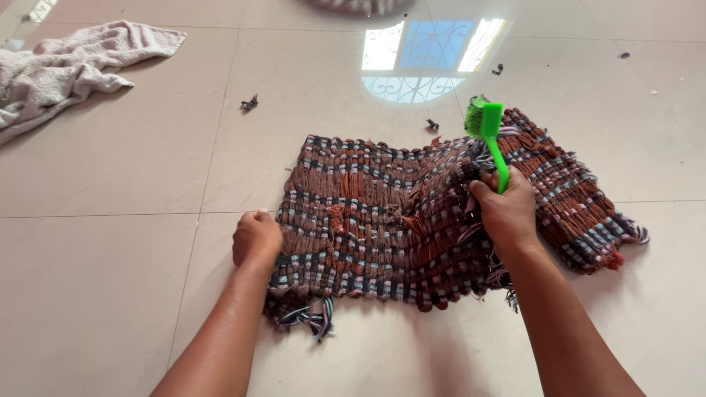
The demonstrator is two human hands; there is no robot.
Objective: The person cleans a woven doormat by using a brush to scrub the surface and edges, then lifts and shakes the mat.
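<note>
The hands are working on a woven rug [412, 220] lying flat on the floor [110, 279]. The left hand [257, 239] is clenched into a fist and pressing down on the rug's left edge, while the right hand [506, 209] is gripping the handle of a green brush [488, 132], its bristled head resting on the rug's far right part. The floor is showing glossy, pale tiles with thin grout lines, and a window's reflection [430, 59] is shining just beyond the rug's far edge. The brown rug with blue and white stripes is fraying at its near left corner. A crumpled pale towel [66, 70] is lying at the far left, well apart. Small dark scraps [249, 104] are dotting the tiles beyond the rug.
</note>
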